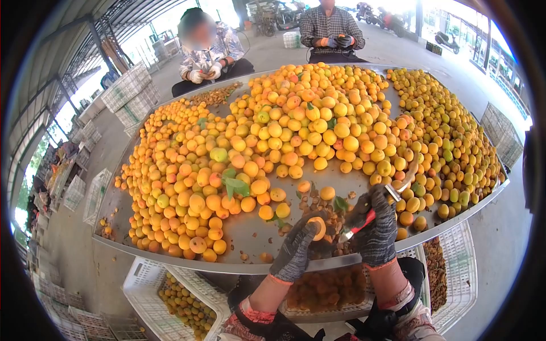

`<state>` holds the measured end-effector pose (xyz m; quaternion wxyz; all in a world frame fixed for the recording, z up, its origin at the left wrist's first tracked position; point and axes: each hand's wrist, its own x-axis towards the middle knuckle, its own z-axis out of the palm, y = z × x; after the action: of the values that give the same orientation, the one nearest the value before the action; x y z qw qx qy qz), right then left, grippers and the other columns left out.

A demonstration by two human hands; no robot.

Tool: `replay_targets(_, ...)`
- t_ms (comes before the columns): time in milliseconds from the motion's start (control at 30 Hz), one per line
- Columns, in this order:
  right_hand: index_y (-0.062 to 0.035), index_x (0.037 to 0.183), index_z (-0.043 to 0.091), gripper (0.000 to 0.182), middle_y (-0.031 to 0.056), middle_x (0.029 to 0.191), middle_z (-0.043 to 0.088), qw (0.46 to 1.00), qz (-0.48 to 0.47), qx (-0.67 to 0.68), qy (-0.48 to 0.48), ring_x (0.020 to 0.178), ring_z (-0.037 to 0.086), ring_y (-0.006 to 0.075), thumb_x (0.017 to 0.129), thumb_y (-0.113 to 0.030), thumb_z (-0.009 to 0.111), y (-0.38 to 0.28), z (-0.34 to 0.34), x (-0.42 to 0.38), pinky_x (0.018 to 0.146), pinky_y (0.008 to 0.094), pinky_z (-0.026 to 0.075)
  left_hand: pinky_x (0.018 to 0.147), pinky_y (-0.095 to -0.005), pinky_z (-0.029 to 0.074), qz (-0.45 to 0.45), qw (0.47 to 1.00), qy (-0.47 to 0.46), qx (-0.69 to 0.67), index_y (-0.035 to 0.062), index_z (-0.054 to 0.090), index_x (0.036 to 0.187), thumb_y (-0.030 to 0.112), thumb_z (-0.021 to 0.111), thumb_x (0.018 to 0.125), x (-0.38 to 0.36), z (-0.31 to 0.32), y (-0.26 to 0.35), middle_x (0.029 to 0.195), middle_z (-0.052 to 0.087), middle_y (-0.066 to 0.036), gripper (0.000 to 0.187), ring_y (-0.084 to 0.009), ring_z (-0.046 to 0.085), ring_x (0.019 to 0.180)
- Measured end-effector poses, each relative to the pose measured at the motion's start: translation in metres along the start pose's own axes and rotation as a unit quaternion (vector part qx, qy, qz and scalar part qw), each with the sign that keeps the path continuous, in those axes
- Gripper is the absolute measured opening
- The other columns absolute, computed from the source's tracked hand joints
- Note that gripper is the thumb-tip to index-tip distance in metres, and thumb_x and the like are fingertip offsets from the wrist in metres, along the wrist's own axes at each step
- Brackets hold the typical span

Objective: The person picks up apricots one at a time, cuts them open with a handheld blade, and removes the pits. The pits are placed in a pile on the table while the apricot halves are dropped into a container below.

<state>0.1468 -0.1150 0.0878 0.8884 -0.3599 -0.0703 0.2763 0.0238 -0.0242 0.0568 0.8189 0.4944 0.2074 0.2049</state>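
Note:
My left hand point(294, 250), in a dark grey knit glove, is closed around an apricot point(318, 228) with its orange flesh showing. My right hand point(376, 230), gloved the same way, grips a red-handled tool point(364, 222) whose metal tip points down and left toward the apricot, apart from it. A shiny metal piece point(392, 192) with a pale curved end sticks out above the right hand; its link to the tool is hidden. Between the hands, brown pits and scraps point(311, 206) lie on the metal tabletop point(248, 232). A large heap of apricots point(307, 122) rises beyond.
Below the table edge stand a white crate point(139, 279) of greenish-yellow fruit and another crate point(463, 267) beside brown pits point(435, 273). An orange-brown mass point(327, 288) sits below my hands. Two people point(207, 48) point(331, 33) sit across the table. Stacked crates point(132, 94) stand left.

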Motion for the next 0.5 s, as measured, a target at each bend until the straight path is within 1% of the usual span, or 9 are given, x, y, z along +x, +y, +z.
replay_targets(133,-0.0131,0.099,0.049,0.015,-0.0011,0.069,0.049,0.994,-0.075,0.040,-0.062,0.054,0.046,0.0103,0.085,-0.019,0.054,0.003,0.010,0.005,0.051,0.0258,0.041,0.067,-0.0233,0.048,0.065,0.989,-0.039,0.129,0.0030,0.047,0.116,0.038,0.041,0.091,0.005,-0.003,-0.011,0.098,0.056,-0.006,0.044,-0.0123,0.057,0.079)
replay_targets(200,-0.0130,0.102,0.048,0.020,-0.0005,0.071,0.049,0.996,-0.071,0.057,-0.007,0.058,0.047,0.0105,0.083,-0.014,0.055,0.012,0.018,0.005,0.052,0.0257,0.041,0.076,-0.0312,0.047,0.041,0.986,-0.018,0.160,0.0019,0.047,0.115,0.015,0.061,0.078,0.007,-0.006,-0.019,0.094,0.060,-0.008,0.042,-0.0188,0.057,0.085)
replay_targets(267,-0.0119,0.101,0.048,0.022,0.0004,0.074,0.049,0.966,-0.207,-0.136,-0.073,0.061,0.048,0.0108,0.081,-0.009,0.058,0.027,0.012,0.011,0.052,0.0259,0.041,0.078,-0.0314,0.046,0.013,0.992,-0.020,0.126,0.0016,0.046,0.115,0.014,0.060,0.079,0.010,-0.010,-0.025,0.096,0.059,-0.009,0.041,-0.0197,0.057,0.086)
replay_targets(300,-0.0101,0.098,0.048,0.023,0.0003,0.078,0.051,0.993,-0.108,-0.003,-0.052,0.065,0.050,0.0113,0.079,-0.007,0.060,0.024,0.017,0.003,0.055,0.0259,0.044,0.079,-0.0315,0.046,-0.013,0.995,-0.022,0.093,0.0013,0.045,0.116,0.013,0.060,0.079,0.012,-0.013,-0.030,0.098,0.058,-0.010,0.041,-0.0207,0.057,0.087)
replay_targets(333,-0.0101,0.098,0.048,0.023,0.0003,0.078,0.051,0.993,-0.107,-0.003,-0.051,0.065,0.050,0.0113,0.079,-0.007,0.060,0.028,0.016,0.002,0.055,0.0259,0.044,0.079,-0.0315,0.046,-0.014,0.995,-0.022,0.093,0.0013,0.045,0.116,0.013,0.060,0.079,0.015,-0.018,-0.039,0.098,0.058,-0.010,0.041,-0.0207,0.057,0.087)
replay_targets(367,-0.0098,0.098,0.049,0.024,0.0005,0.080,0.052,0.991,-0.125,-0.034,-0.046,0.068,0.052,0.0116,0.078,-0.007,0.061,0.032,0.015,0.001,0.058,0.0260,0.045,0.080,-0.0312,0.045,0.096,0.951,0.016,0.295,0.0008,0.045,0.116,0.012,0.057,0.082,0.017,-0.021,-0.047,0.101,0.057,-0.012,0.038,-0.0203,0.056,0.090)
replay_targets(400,-0.0095,0.099,0.049,0.025,0.0008,0.083,0.053,0.987,-0.142,-0.066,-0.040,0.071,0.053,0.0119,0.078,-0.007,0.062,0.036,0.013,0.000,0.061,0.0262,0.047,0.081,-0.0309,0.045,0.200,0.853,0.052,0.480,0.0004,0.044,0.117,0.011,0.054,0.084,0.017,-0.024,-0.054,0.103,0.055,-0.013,0.036,-0.0198,0.055,0.092)
replay_targets(433,-0.0094,0.104,0.049,0.028,0.0020,0.089,0.054,0.979,-0.156,-0.110,-0.078,0.077,0.054,0.0125,0.079,-0.007,0.061,0.036,0.007,0.000,0.066,0.0265,0.049,0.081,-0.0309,0.045,0.200,0.853,0.052,0.480,0.0004,0.044,0.117,0.011,0.054,0.084,0.016,-0.027,-0.059,0.103,0.055,-0.013,0.036,-0.0198,0.055,0.092)
replay_targets(500,-0.0096,0.104,0.049,0.026,0.0024,0.090,0.053,0.971,-0.174,-0.132,-0.102,0.079,0.054,0.0123,0.080,-0.006,0.059,0.045,-0.003,-0.001,0.066,0.0263,0.048,0.091,-0.0349,0.039,0.181,0.893,0.012,0.411,0.0024,0.033,0.128,0.010,0.045,0.089,0.013,-0.029,-0.058,0.118,0.045,-0.018,0.041,-0.0270,0.047,0.106)
